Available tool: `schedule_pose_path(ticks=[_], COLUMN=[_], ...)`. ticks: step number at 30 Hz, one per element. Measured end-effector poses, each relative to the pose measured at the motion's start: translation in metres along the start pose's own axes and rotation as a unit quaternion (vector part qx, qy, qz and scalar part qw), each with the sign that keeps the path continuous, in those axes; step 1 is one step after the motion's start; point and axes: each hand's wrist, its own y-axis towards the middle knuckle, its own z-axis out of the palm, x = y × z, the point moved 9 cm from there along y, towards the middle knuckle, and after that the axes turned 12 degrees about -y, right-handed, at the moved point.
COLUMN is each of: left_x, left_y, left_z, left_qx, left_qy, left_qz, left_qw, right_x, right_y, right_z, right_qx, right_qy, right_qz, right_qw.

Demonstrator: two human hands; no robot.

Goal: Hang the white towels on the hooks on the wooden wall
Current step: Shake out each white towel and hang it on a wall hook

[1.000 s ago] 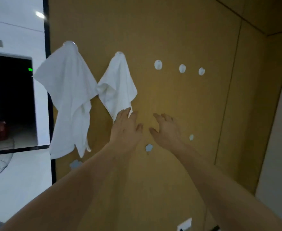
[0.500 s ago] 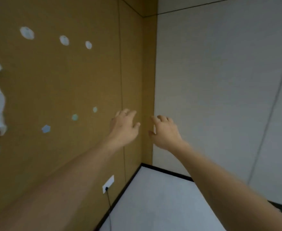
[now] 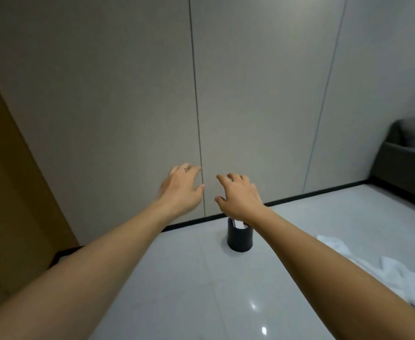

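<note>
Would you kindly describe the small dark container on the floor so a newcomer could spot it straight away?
Start at the grey panelled wall and follow its black skirting down to the glossy white floor. Just in front stands a short black cylindrical cup, open-topped with something white inside. It is the only dark, upright thing there; the white towels lie crumpled to its right.

An indoor room, likely a home or a hotel-like living space: plain grey panelled walls (image 3: pixel 250 94) with thin vertical seams fill the view from 10 to 2 o'clock, a wood-toned wall (image 3: pixel 12 192) stands at 9 o'clock, glossy pale floor tiles (image 3: pixel 201 290) run below a black skirting, and a grey sofa (image 3: pixel 407 155) sits at 3 o'clock
</note>
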Motion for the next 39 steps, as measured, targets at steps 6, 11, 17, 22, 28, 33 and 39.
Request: schedule_pose_path(ticks=[6, 11, 17, 22, 28, 33, 39], left_x=[-0.107, -0.177, -0.246, -0.276, -0.293, -0.306, -0.331], left_y=[0.062, 0.096, 0.160, 0.218, 0.272, 0.292, 0.326], left_z=[0.147, 0.269, 0.403, 0.500, 0.597, 0.674, 0.777], left_qx=[0.090, 0.173, 0.251, 0.342, 0.429, 0.484, 0.510], left_qy=[-0.055, -0.107, -0.115, -0.116, -0.066, -0.041, -0.001], left_qz=[0.076, 0.138, 0.216, 0.245, 0.280, 0.267, 0.262], left_qw=[0.992, 0.969, 0.936, 0.900, 0.857, 0.832, 0.819], right_x=[-0.172, -0.287, -0.418, -0.504, -0.555, -0.604, -0.710], right_y=[-0.028, -0.053, -0.068, -0.071, -0.097, -0.123, -0.118], right_z=[0.036, 0.076, 0.129, 0.174, 0.233, 0.271, 0.319], right_qx=[0.043, 0.071, 0.123, 0.191, 0.252, 0.297, 0.295], right_qy=[-0.023, -0.033, -0.046, -0.020, 0.017, 0.044, 0.075], right_qz=[0.126, 0.231, 0.350, 0.451, 0.521, 0.569, 0.583], right_qw=[0.991, 0.970, 0.927, 0.872, 0.815, 0.765, 0.754])
